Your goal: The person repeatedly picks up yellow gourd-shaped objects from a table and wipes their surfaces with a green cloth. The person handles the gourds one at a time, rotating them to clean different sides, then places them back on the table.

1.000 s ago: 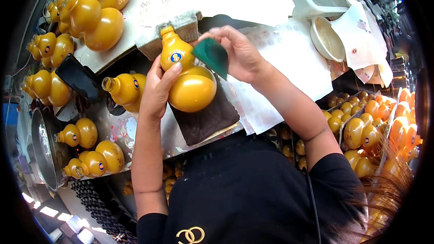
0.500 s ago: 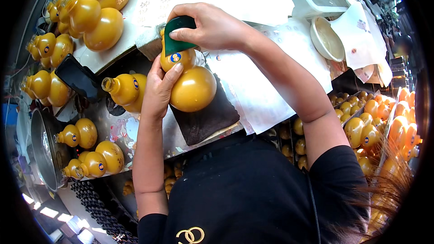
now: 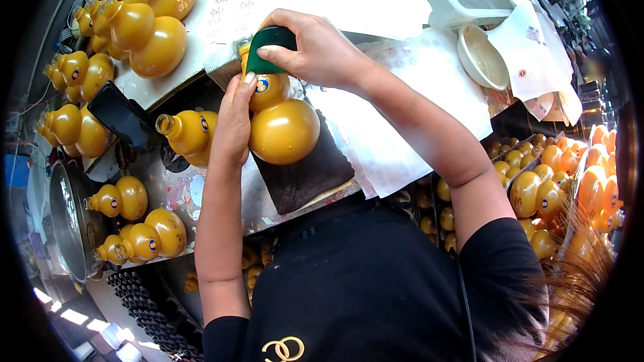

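A gourd-shaped yellow glass bottle (image 3: 285, 133) lies tilted over a dark cloth (image 3: 298, 186), its neck pointing away from me. My left hand (image 3: 235, 117) is closed on the bottle's left side, along the upper bulb, thumb near a small round blue-and-orange sticker (image 3: 261, 85). A flat dark green scraper (image 3: 263, 60) is pinched in my right hand (image 3: 314, 47), its edge against the upper bulb just above the sticker. The scraper and fingers hide part of the neck. Beside my left wrist lies another yellow gourd bottle (image 3: 184, 132) with a sticker.
Several more gourd bottles (image 3: 157, 47) crowd the left side. A black phone (image 3: 124, 117) leans near them, above a round metal pan (image 3: 64, 218). White sheets (image 3: 429, 94) cover the right of the table, beside a pale bowl (image 3: 483, 57). Crates of bottles (image 3: 537, 194) stand at right.
My left fingers have shifted up the bottle and straightened along its side, uncovering more of its waist. The scraper, in my right hand, has moved slightly right and down.
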`<state>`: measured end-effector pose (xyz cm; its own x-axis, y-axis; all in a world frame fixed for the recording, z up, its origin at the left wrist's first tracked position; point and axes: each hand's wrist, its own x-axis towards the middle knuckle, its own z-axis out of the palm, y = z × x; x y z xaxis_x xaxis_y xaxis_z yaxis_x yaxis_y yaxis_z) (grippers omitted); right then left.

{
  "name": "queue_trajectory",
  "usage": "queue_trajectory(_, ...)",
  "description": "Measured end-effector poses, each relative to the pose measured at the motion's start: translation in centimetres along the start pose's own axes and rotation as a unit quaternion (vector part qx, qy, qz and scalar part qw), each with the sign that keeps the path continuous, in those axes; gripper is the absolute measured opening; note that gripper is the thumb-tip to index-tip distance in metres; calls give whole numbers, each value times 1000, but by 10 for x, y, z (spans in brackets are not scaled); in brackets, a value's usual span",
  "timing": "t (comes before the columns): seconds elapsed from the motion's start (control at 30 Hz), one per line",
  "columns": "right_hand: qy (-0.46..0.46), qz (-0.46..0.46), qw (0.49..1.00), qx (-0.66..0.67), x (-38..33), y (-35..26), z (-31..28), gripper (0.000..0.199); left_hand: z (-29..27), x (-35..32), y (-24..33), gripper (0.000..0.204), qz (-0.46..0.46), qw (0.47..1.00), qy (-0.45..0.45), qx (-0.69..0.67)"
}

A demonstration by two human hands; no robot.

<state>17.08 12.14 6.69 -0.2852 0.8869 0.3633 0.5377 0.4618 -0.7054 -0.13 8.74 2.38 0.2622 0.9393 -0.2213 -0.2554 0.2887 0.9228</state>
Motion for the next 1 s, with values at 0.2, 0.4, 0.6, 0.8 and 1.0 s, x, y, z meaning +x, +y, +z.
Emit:
queue_trajectory(0.2,32,59,995,72,-10,-9,-3,29,-8,2,-4,36,-28,995,-15,-91)
queue_trajectory(0.4,23,-19,999,-31,-7,-7,0,26,-7,-1,-4,38,-5,999,-31,-21)
queue_trajectory(0.6,91,-69,993,-4,-12,-6,5,24,-1,-3,0,37,-15,997,-8,-77)
queue_trajectory(0.8,53,44,994,81,-23,2,6,27,-12,0,-3,37,-4,999,-44,14)
queue_trajectory(1.0,103,-91,990,-9,-13,2,2,21,-8,-3,-1,38,-8,998,-39,-49)
